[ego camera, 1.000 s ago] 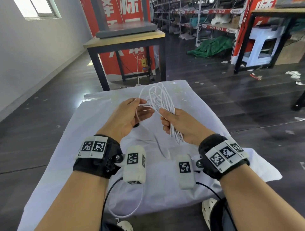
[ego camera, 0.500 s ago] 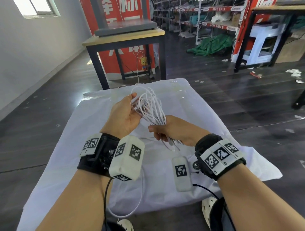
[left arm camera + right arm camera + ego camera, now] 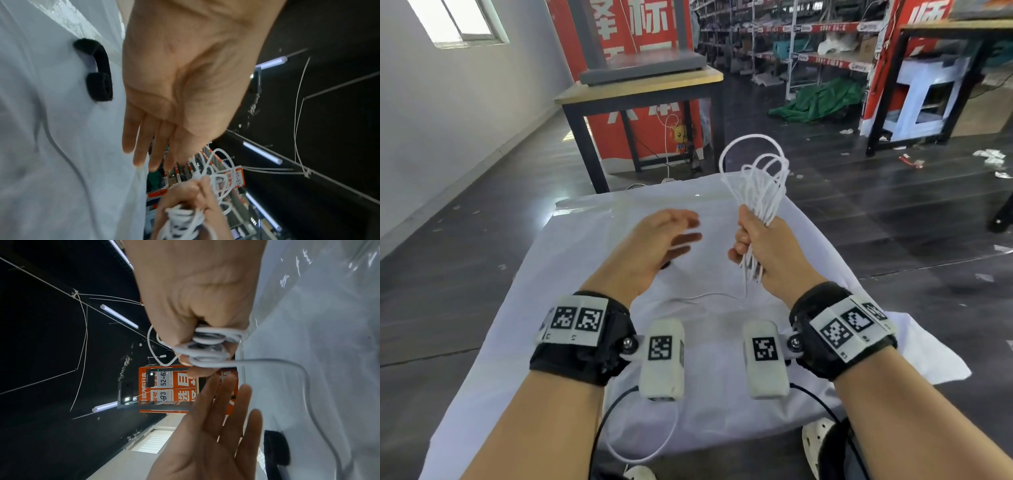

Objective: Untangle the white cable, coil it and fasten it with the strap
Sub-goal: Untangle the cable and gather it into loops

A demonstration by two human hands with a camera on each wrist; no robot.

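The white cable (image 3: 760, 185) is gathered into a bundle of long loops that stands upright above the white cloth. My right hand (image 3: 760, 246) grips the bundle (image 3: 213, 345) in a fist around its middle, with loops sticking out above and below. One loose end (image 3: 709, 296) trails from the fist down onto the cloth. My left hand (image 3: 671, 236) hovers to the left of the bundle with straight fingers (image 3: 141, 146) and holds nothing. The black strap (image 3: 96, 71) lies curled on the cloth below my left palm, mostly hidden in the head view.
A white cloth (image 3: 592, 240) covers the low table in front of me. A wooden table with black legs (image 3: 640, 85) stands beyond it. Shelving and a green heap (image 3: 822, 99) are far back on the dark floor.
My left hand has let go of the loops and opened, moving down and away. My right hand has raised the bundle upright and to the right.
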